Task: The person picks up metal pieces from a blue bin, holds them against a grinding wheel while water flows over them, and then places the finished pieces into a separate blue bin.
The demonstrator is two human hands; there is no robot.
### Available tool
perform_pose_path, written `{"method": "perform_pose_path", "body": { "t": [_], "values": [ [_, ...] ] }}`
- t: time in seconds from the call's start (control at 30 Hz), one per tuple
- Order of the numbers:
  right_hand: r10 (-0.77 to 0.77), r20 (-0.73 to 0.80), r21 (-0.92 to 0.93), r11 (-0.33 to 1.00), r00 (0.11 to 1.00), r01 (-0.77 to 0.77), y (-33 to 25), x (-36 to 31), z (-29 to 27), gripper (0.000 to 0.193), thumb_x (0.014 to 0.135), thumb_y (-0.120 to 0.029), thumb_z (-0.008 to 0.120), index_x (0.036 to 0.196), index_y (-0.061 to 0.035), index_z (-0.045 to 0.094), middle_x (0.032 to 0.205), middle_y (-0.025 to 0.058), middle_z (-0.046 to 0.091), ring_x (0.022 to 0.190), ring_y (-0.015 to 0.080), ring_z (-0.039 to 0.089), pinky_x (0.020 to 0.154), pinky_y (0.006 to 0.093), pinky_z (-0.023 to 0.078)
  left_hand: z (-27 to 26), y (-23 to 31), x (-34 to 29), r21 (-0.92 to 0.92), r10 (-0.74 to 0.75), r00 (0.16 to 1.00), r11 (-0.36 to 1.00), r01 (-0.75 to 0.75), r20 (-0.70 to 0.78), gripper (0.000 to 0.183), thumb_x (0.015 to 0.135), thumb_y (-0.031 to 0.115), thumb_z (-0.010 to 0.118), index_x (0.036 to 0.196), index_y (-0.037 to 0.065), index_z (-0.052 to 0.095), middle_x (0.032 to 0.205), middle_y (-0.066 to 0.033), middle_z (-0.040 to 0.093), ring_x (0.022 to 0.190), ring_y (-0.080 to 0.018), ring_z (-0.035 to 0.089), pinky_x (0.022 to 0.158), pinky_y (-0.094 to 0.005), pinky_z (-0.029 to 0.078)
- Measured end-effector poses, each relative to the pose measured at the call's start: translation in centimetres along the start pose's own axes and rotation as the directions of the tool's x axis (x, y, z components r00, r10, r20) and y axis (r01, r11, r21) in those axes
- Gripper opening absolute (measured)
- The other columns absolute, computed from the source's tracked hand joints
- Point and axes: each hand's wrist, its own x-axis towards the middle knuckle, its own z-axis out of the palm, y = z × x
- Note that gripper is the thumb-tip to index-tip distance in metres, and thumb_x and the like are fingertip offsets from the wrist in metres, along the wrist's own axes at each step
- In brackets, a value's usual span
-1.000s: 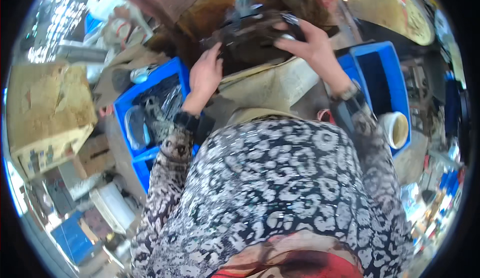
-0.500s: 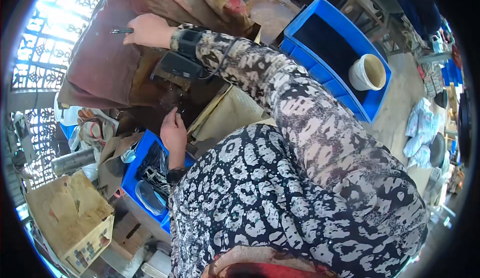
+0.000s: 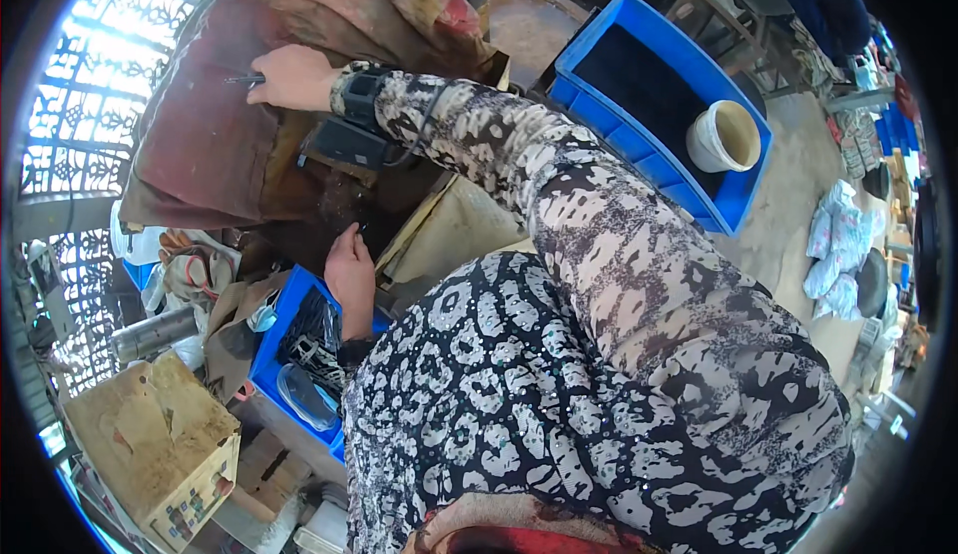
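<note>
**Operator:** Since half a second ago almost nothing shifts: my right hand [image 3: 291, 77] stays stretched out over the reddish cloth [image 3: 210, 145] on the bench, near its far left edge, and the left hand [image 3: 349, 277] stays low by the near edge. A second ago both hands were together on the dark machine part; now they are well apart.

**Observer:** What is the right hand holding?

**Operator:** Its fingers are closed round a thin dark tool [image 3: 244, 80], which sticks out to the left over the cloth. I judge the reach is finished and the tool is in hand.

**Observer:** And the left?

**Operator:** It rests loosely curled, fingertips on the dark greasy block [image 3: 334, 195] at the bench's near edge, just above the small blue tray [image 3: 274, 339] of metal bits. I cannot tell whether it grips anything.

**Observer:** Anything else close by?

**Operator:** A larger blue crate [image 3: 599, 105] sits at the bench's right side with a white cup [image 3: 723, 137] in it, and a cardboard box [image 3: 150, 444] stands down to the left.
</note>
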Motion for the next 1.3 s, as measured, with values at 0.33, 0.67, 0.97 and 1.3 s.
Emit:
{"method": "perform_pose_path", "body": {
  "t": [0.33,0.67,0.97,1.3],
  "values": [
    [0.200,0.060,-0.240,0.954,0.978,-0.181,7.3,-11.4,-2.2,0.028,0.086,-0.030,0.064,0.101,-0.0068,0.065,0.088,0.0186,0.068,0.087,0.0396,0.066,0.076,0.0497,0.052,0.2,-0.1,-0.2,0.049,-0.114,0.988,0.993,0.109,0.103,0.024,0.092,0.016,0.056,0.112,0.013,0.069,0.106,-0.0148,0.069,0.096,-0.0334,0.066,0.081,-0.0420,0.053],
    [0.202,0.323,-0.504,0.864,0.925,-0.012,10.9,-17.5,-3.4,0.019,0.081,-0.024,0.064,0.089,-0.0066,0.068,0.085,0.0127,0.069,0.080,0.0334,0.068,0.069,0.0469,0.054,0.3,0.5,0.0,0.015,-0.083,0.994,0.996,0.082,0.066,0.025,0.093,0.018,0.056,0.114,0.012,0.069,0.101,-0.0132,0.070,0.092,-0.0282,0.067,0.079,-0.0374,0.052],
    [0.191,0.392,-0.516,0.855,0.900,0.043,12.9,-17.3,-3.3,0.025,0.091,-0.026,0.059,0.102,-0.0039,0.063,0.091,0.0243,0.066,0.088,0.0440,0.063,0.074,0.0521,0.051,-3.8,-1.2,-4.7,-0.352,-0.204,0.826,0.936,0.008,-0.525,0.023,0.087,-0.004,0.057,0.106,0.003,0.068,0.093,-0.0139,0.068,0.080,-0.0238,0.069,0.073,-0.0315,0.054],
    [0.068,0.490,-0.455,0.870,0.869,0.188,22.2,-15.3,2.0,0.026,0.093,-0.027,0.059,0.102,-0.0032,0.060,0.093,0.0280,0.063,0.092,0.0480,0.058,0.073,0.0519,0.047,0.6,-17.5,-17.8,-0.046,-0.601,0.644,0.747,0.663,-0.473,0.017,0.084,0.014,0.063,0.098,0.010,0.073,0.094,-0.0164,0.069,0.087,-0.0360,0.066,0.078,-0.0433,0.053]
  ]
}}
